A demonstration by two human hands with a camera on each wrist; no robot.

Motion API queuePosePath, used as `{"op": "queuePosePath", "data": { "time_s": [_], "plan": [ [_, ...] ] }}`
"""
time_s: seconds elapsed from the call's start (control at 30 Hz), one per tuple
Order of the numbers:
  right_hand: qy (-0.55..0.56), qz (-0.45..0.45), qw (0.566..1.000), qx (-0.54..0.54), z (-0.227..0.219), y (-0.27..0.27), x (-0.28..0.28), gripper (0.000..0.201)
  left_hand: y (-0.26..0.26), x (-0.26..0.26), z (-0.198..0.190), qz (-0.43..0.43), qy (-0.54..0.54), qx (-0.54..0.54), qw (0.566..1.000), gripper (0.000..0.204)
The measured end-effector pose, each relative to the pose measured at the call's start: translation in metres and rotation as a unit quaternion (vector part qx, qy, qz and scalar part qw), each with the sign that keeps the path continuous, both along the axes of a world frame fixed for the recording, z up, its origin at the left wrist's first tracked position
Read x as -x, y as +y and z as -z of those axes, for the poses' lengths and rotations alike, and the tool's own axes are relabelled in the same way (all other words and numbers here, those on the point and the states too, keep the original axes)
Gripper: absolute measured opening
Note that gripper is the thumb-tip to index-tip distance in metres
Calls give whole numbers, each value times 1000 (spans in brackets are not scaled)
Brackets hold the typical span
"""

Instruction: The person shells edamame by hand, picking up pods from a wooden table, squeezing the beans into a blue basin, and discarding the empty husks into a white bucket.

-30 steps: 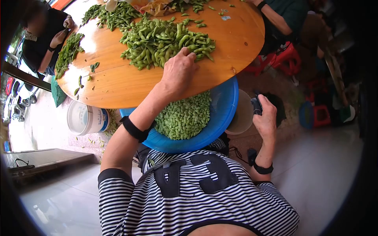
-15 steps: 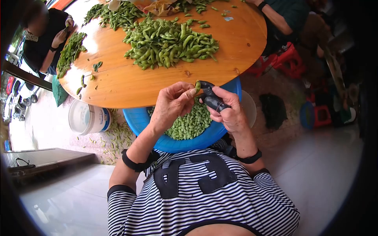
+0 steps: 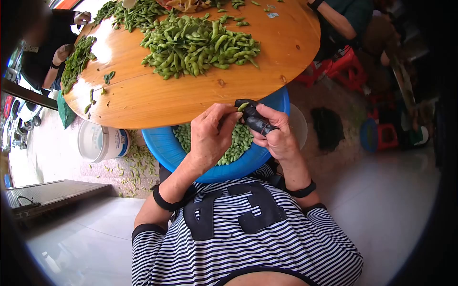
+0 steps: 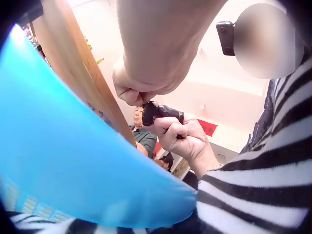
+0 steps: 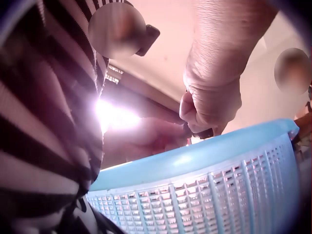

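In the head view my left hand [image 3: 210, 133] pinches a small green soybean pod [image 3: 243, 107] between thumb and fingertips. My right hand [image 3: 281, 136] meets it from the other side, its black-covered fingers [image 3: 259, 125] gripping the pod's far end. Both hands are together over the blue basket [image 3: 155, 150], near the table edge. Shelled green beans [image 3: 242, 141] fill the basket, partly hidden by the hands. In the left wrist view the black-covered fingers touch the left fingertips; the right wrist view shows the hands above the basket rim [image 5: 204, 151].
A heap of pods [image 3: 195, 47] lies on the wooden table [image 3: 157, 102], with more pods [image 3: 78, 62] at its left. A white bucket [image 3: 98, 140] stands on the floor among scattered pods [image 3: 133, 167]. Other people sit around the table; red stools [image 3: 346, 71] stand at the right.
My left hand has come from the pod heap to above the basket with a pod. My right hand has moved in from the right to meet it. The pod has since tilted over.
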State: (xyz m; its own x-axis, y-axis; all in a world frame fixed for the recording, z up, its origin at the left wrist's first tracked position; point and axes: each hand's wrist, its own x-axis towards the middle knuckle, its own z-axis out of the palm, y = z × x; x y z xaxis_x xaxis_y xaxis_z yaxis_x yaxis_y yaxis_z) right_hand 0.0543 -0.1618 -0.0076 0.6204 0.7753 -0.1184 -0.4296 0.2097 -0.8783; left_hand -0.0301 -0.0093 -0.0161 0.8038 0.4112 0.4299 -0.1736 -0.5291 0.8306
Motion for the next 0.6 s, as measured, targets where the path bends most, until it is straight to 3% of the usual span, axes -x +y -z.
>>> {"op": "queuePosePath", "data": {
  "time_s": [0.07,0.1,0.17,0.2,0.23,0.27,0.3,0.37,0.4,0.47,0.5,0.53,0.57,0.6],
  "plan": [
    [-18,3,1000,-6,5,-2,-1,29,-1,1,7,21,-9,68,997,8],
    [26,-16,999,-37,6,-3,-3,30,-1,2,11,22,-9,68,997,8],
    [71,-34,995,-67,14,-5,-7,31,-2,4,18,82,34,238,967,10],
    [128,-48,986,-91,21,-6,-9,32,-1,4,19,82,35,239,967,10],
    [185,-62,974,-115,27,-7,-11,34,2,4,19,148,43,419,895,11],
    [186,-62,974,-115,30,-7,-11,34,4,4,19,207,50,582,785,13],
    [200,-71,970,-121,32,-7,-12,35,5,3,21,206,50,582,785,13],
    [214,-79,965,-127,30,-7,-12,37,7,2,26,225,67,643,729,16],
    [169,-71,978,-104,23,-7,-11,36,9,1,24,225,67,643,729,16],
    [124,-62,987,-80,14,-7,-7,36,11,2,13,187,125,445,867,12],
    [38,-35,999,6,11,-7,-2,35,8,1,7,187,125,445,867,12],
    [-48,-7,995,91,8,-6,2,36,3,-1,2,118,89,285,947,14],
    [-48,-8,995,92,5,-5,5,36,0,-2,-1,45,50,115,991,19],
    [-178,16,977,119,3,-2,8,35,1,-2,2,62,51,149,986,23]
  ]
}}
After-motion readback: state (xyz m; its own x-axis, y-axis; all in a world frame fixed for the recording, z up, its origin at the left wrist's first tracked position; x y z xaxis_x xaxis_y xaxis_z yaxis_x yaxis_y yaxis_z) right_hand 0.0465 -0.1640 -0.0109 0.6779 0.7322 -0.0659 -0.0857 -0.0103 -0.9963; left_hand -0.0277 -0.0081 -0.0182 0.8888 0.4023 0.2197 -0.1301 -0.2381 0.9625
